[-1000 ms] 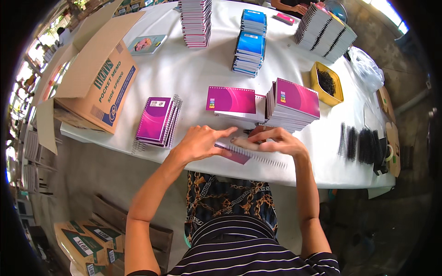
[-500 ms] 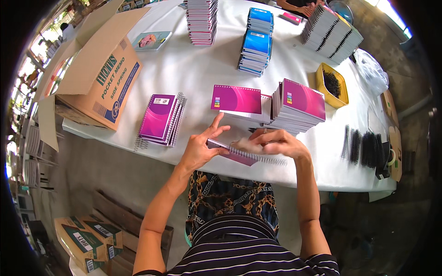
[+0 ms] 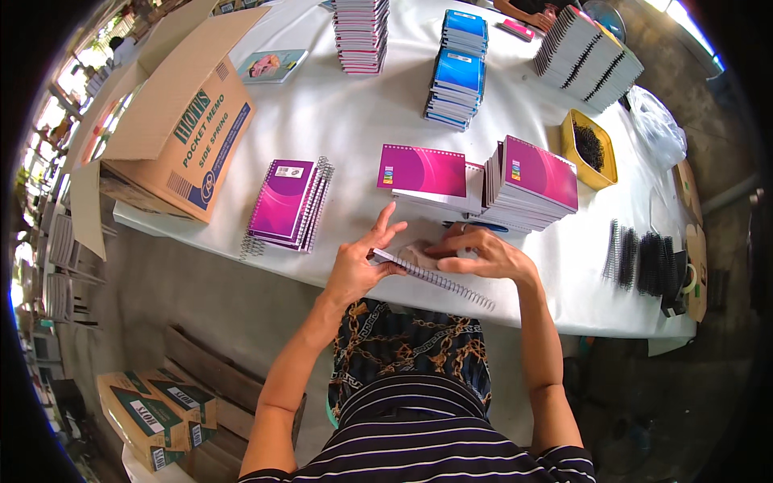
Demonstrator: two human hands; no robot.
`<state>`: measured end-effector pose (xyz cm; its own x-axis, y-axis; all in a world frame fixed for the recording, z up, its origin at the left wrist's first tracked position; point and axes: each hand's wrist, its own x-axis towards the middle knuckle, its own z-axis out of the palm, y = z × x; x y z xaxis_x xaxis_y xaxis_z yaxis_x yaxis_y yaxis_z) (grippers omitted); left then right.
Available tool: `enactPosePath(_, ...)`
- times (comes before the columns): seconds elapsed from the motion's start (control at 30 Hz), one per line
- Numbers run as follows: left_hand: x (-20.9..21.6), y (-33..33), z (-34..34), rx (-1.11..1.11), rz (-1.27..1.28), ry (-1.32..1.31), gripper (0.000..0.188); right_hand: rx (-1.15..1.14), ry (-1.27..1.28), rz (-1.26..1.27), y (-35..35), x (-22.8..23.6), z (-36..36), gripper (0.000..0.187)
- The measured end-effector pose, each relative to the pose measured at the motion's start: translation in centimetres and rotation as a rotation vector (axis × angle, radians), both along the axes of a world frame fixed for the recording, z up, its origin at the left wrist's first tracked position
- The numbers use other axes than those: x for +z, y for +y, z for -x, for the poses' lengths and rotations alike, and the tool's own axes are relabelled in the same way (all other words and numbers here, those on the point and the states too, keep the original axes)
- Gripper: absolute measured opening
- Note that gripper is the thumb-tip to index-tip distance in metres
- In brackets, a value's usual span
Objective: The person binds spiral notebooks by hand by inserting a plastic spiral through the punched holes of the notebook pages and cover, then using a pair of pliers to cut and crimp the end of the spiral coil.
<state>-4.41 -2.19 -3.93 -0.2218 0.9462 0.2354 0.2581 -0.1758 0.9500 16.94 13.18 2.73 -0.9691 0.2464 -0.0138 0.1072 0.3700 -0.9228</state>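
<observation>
My left hand [image 3: 358,262] pinches a small notebook at its end, the thumb and lower fingers closed on it while the index finger points up. A metal spiral coil [image 3: 439,280] runs along the notebook's edge, and its loose tail sticks out past the right end. Over the coil, my right hand [image 3: 487,253] is curled around a pale crumpled piece, seemingly cloth [image 3: 417,254], which lies against the notebook. Just beyond this hand is a dark blue pen-like tool [image 3: 483,227], partly covered by the fingers.
Purple punched covers [image 3: 423,171] and a purple-topped paper stack [image 3: 538,177] lie beyond my hands. Coiled purple notebooks [image 3: 282,201] and an open carton [image 3: 189,153] stand left. Rightward are a yellow tray [image 3: 600,173] and black coils [image 3: 644,262]; blue notebooks [image 3: 459,72] stand farther back.
The held notebook has tipped, so its purple cover no longer shows and the coiled edge faces up. My right hand and the crumpled piece have shifted slightly along the coil.
</observation>
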Motion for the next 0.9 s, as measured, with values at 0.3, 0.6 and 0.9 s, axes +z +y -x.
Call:
enactPosePath(0.3, -0.5, -0.2, 0.0, -0.021, 0.023, -0.085, 0.108, -0.049, -0.091, -0.061, -0.2, 0.6, 1.3, 0.047)
enactPosePath(0.6, 0.4, -0.5, 0.3, -0.096, 0.132, -0.197, 0.096, -0.145, -0.034, -0.150, -1.1, 0.5, 0.8, 0.045)
enactPosePath(0.9, -1.0, -0.2, 1.3, -0.354, -0.011, -0.226, 0.055, -0.701, -0.356, -0.522, -1.9, 0.8, -13.4, 0.038)
